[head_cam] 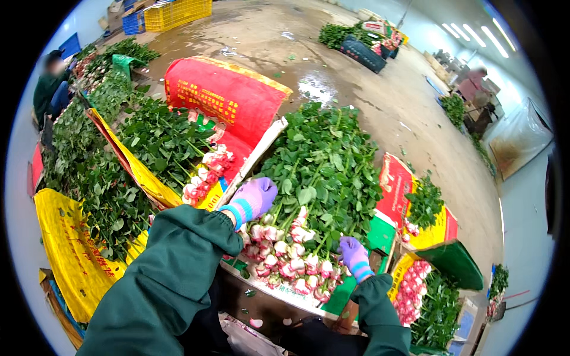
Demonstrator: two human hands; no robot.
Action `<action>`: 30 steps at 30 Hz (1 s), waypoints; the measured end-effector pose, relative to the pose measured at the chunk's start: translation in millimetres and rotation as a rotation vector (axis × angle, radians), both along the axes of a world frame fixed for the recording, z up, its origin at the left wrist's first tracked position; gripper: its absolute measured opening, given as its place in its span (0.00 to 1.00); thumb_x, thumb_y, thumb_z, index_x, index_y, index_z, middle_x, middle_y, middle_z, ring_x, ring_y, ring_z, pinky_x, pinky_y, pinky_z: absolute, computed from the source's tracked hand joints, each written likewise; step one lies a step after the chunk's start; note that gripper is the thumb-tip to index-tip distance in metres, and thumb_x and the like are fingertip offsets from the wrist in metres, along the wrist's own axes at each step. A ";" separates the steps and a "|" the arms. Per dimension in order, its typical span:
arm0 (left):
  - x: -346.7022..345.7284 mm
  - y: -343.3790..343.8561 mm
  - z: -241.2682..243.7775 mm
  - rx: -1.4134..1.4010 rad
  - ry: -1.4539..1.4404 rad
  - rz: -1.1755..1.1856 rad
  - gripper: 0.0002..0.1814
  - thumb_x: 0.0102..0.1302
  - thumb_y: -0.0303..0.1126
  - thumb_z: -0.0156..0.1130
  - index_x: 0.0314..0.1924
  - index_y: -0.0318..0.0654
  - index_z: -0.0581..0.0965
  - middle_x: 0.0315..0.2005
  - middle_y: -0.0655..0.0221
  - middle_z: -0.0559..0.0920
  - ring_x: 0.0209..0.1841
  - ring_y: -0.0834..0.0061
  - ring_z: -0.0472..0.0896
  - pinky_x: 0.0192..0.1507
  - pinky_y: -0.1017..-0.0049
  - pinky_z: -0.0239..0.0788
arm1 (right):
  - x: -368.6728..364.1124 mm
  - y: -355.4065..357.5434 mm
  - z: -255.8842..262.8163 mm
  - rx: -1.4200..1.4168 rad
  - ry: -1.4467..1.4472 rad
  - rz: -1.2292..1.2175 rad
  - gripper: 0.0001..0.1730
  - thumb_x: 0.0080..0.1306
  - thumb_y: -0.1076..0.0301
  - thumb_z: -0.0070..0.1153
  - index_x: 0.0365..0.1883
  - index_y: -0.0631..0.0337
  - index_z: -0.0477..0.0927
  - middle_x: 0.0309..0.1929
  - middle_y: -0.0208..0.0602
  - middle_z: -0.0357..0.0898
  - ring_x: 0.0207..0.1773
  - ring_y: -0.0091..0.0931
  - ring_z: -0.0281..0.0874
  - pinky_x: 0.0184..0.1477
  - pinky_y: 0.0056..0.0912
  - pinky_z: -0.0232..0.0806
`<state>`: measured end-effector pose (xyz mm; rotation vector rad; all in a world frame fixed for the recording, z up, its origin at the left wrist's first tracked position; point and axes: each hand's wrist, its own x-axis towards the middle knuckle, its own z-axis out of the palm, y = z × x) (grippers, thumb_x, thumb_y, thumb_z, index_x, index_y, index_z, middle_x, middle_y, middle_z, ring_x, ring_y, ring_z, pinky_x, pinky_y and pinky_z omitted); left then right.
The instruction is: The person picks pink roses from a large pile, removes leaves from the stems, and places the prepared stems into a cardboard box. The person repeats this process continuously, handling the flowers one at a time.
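Observation:
A pile of cut roses [289,262] with white and pink heads lies before me, heads towards me and leafy stems [329,164] pointing away. My left hand [256,198], in a purple knit glove with a blue striped cuff, is curled above the pile's left side, beside the pale edge of a board [256,160]. Whether its fingers hold a stem is hidden. At the right edge of the pile, my right hand [354,256], gloved alike, has its fingers bent in among the stems near the rose heads. Its grip on any one stem is unclear.
Left stand a red printed sheet [222,93], yellow printed sheets [75,253] and more roses [207,173]. Bundled pink roses [412,289] lie right. Yellow crates [178,15] and a dark crate [363,53] stand on the wet floor [267,44]. Two people [49,84] are farther off.

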<state>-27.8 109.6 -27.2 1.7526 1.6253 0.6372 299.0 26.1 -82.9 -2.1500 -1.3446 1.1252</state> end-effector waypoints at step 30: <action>20.5 -20.8 68.7 -0.259 -0.603 -0.365 0.14 0.62 0.39 0.55 0.32 0.33 0.76 0.22 0.70 0.78 0.24 0.79 0.75 0.25 0.78 0.68 | -55.6 -18.8 120.8 0.422 0.788 -0.180 0.13 0.66 0.59 0.50 0.36 0.61 0.76 0.21 0.31 0.77 0.10 0.13 0.58 0.12 0.13 0.50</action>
